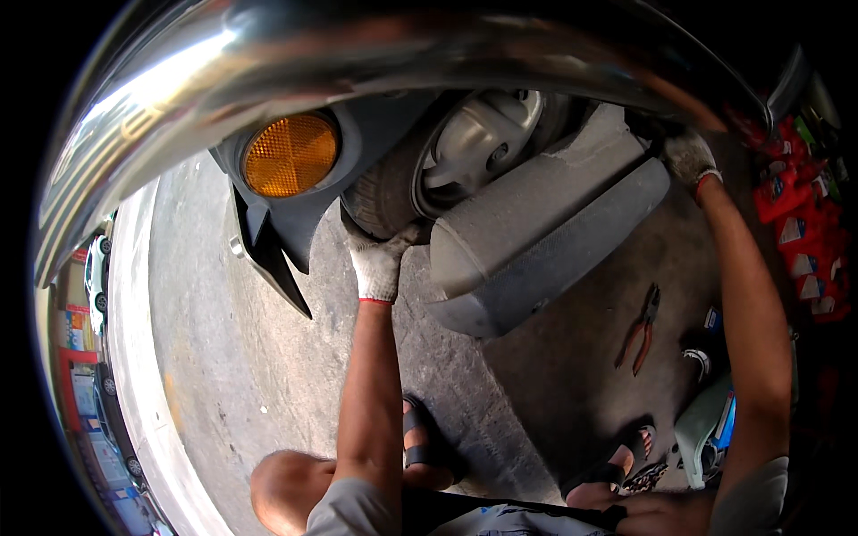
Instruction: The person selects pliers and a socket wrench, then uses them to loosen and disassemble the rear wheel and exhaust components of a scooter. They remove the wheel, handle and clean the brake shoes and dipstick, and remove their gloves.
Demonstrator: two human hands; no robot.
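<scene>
The job appears to be partway through, with both hands at work at the corner of a vehicle. The wheel [487,147] is in its place behind the dark housing of the round orange lamp [290,154], while a long grey plastic panel [545,223] lies slantwise across the front of the wheel, its rounded near end toward the person and its far end up to the right. Whether that panel is fastened anywhere cannot be told, since its upper edge runs into shadow under the shiny bodywork [357,67]; how much is left is therefore unclear too, though it does not look finished. The left hand [379,266], in a white glove with soiled fingers, is open, thumb and fingers spread wide at the lower edge of the tyre, with the thumb reaching toward the near end of the panel; whether it touches the panel cannot be made out. The right hand [691,159], gloved as well, is at the panel's far end, but its fingertips are lost in the dark, so its grip cannot be told. Pliers with orange handles [638,330] lie on the ground [420,357] below the panel, in neither hand.
</scene>
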